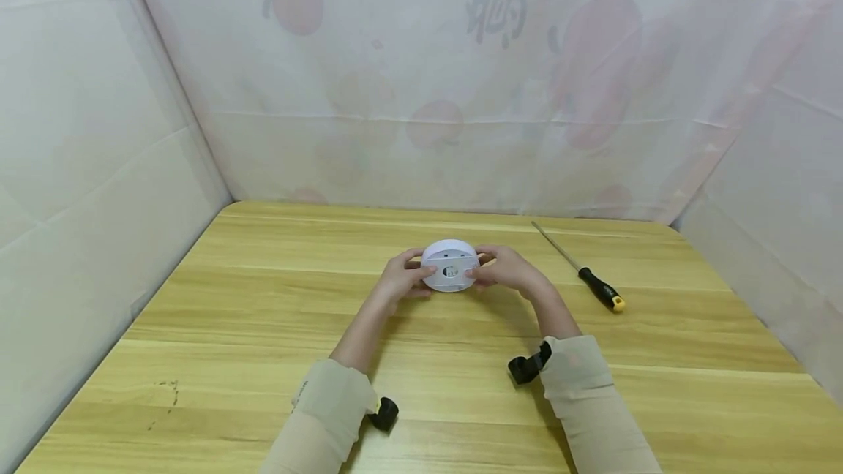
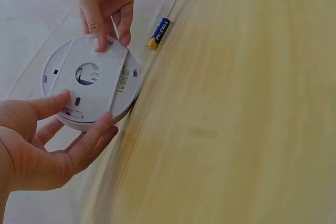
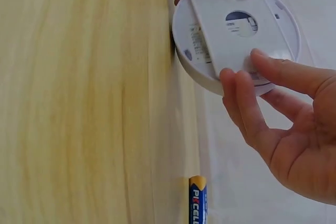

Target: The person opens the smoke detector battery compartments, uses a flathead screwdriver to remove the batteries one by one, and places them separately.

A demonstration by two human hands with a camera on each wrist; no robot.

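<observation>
1. A white round device (image 1: 449, 266) is held on edge at the middle of the wooden tabletop (image 1: 263, 328), its lower rim touching the wood and its flat back plate facing the person.
2. Left hand (image 1: 403, 276): fingers curled round the device's left rim, thumb pressed on the back plate; grip firm, partly closed.
3. Right hand (image 1: 506, 270): thumb and fingertips pinch the right rim, thumb tip lying on the plate's edge.
4. The back plate shows a round hole with a printed label behind it.
5. An AA battery (image 2: 158, 33) lies on the tabletop just beyond the device, near the right hand.
6. A screwdriver (image 1: 579, 269), black-and-yellow handle, lies well to the right.
</observation>
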